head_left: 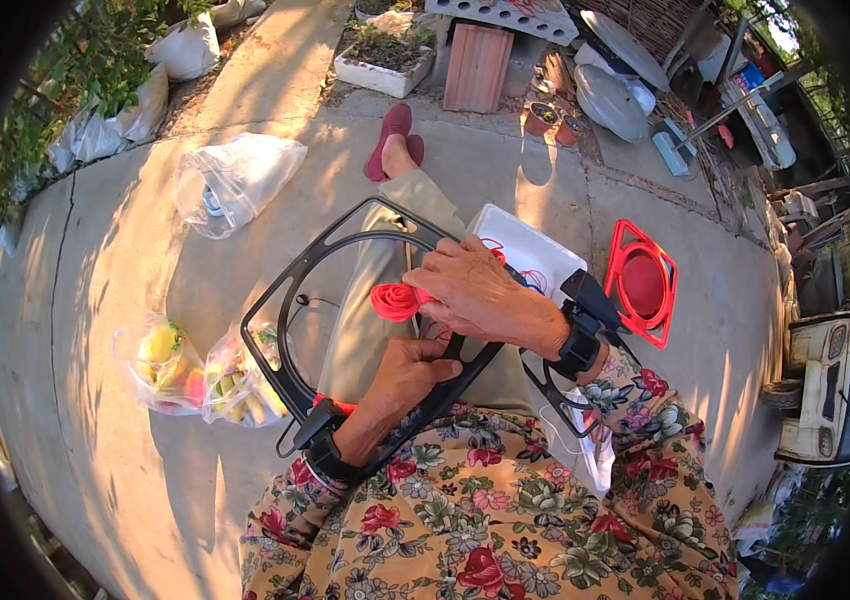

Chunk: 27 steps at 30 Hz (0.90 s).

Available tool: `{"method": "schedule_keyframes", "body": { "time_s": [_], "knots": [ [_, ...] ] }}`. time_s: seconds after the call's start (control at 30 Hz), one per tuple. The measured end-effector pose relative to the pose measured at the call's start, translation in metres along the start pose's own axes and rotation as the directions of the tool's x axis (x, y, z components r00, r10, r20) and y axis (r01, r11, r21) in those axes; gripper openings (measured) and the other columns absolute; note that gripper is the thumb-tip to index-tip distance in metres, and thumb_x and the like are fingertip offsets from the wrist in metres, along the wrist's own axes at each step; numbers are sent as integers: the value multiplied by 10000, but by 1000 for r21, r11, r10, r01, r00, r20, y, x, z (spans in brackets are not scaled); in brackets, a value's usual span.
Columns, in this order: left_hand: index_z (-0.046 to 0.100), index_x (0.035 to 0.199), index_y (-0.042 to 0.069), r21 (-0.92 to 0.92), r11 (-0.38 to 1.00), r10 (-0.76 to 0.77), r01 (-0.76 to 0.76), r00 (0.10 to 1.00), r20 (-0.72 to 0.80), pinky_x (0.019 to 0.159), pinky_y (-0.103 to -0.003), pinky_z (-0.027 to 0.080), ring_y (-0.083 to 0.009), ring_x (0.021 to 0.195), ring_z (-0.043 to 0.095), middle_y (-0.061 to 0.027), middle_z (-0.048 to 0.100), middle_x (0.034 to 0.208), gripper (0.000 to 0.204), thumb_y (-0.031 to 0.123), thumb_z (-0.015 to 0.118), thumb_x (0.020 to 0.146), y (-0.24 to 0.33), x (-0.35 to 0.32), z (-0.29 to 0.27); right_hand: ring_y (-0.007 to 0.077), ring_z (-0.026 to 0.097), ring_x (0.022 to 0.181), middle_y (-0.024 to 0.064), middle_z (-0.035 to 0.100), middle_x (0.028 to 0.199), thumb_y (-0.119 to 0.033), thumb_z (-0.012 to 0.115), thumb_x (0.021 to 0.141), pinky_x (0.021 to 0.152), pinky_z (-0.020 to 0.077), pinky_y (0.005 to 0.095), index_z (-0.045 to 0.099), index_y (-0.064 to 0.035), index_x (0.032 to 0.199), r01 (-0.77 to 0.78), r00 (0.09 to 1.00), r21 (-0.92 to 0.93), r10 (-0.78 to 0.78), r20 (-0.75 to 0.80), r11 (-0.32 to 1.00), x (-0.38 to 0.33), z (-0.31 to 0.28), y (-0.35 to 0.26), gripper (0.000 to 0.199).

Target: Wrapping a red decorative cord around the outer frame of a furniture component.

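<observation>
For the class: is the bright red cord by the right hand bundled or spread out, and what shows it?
Mostly bundled: the red cord shows as a compact, rounded clump of loops against the right hand.

R hand (485, 290) w/ red cord bundle (395, 301) — L hand (413, 370) gripping blk frame (433, 402).

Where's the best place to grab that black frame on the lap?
Probably the black frame's slim upper-left bar, from the left: the open middle gives room to curl around it, clear of the left hand, right hand and red cord.
</observation>
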<state>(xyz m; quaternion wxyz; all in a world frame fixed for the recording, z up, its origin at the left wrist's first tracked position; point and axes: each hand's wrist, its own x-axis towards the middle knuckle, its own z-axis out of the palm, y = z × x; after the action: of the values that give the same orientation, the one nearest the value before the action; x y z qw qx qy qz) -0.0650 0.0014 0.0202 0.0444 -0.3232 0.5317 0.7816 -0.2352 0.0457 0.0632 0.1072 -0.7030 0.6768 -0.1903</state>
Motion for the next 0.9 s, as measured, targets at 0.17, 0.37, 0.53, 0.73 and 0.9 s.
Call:
{"method": "schedule_keyframes", "body": {
  "time_s": [0.17, 0.37, 0.53, 0.73, 0.9],
  "knots": [
    [710, 851, -32, 82, 997, -18, 15, 999, 42, 567, -234, 431, -66, 614, 539, -4, 625, 685, 100, 41, 674, 793, 9, -9, 4, 221, 501, 898, 38, 538, 813, -127, 627, 732, 819, 364, 400, 591, -108, 814, 225, 960, -230, -176, 216, 947, 25, -2, -2, 91],
    [690, 834, -53, -23, 999, -44, 47, 995, 88, 559, -222, 424, -54, 615, 527, -11, 639, 697, 109, 51, 663, 819, 10, -19, 18, 214, 487, 1015, 19, 534, 868, -187, 600, 741, 993, 327, 432, 618, -142, 797, 308, 951, -587, -268, 156, 749, 57, -59, -29, 74],
    [675, 841, -53, 78, 996, 38, -51, 985, 166, 546, -248, 409, -50, 614, 499, -4, 618, 684, 123, 69, 673, 826, 9, -26, 24, 204, 507, 978, 4, 557, 828, -207, 607, 744, 958, 350, 424, 647, -145, 780, 361, 930, -682, -301, 211, 636, 58, -65, -36, 82],
    [694, 900, -48, 37, 998, 50, -59, 978, 202, 630, -223, 437, -49, 694, 540, -12, 661, 795, 99, 5, 668, 821, -1, -22, 19, 191, 577, 825, -20, 648, 720, -174, 627, 737, 879, 379, 401, 718, -139, 758, 449, 825, -269, -280, 491, 852, 15, 13, -23, 100],
    [704, 958, -32, 40, 996, 68, -76, 984, 165, 656, -218, 453, -61, 728, 573, -27, 675, 852, 164, -14, 668, 799, -2, -15, 10, 261, 615, 716, 38, 664, 738, -72, 598, 725, 801, 429, 448, 706, -106, 778, 145, 505, 73, -137, 852, 987, 37, 23, -4, 125]
  ]
}}
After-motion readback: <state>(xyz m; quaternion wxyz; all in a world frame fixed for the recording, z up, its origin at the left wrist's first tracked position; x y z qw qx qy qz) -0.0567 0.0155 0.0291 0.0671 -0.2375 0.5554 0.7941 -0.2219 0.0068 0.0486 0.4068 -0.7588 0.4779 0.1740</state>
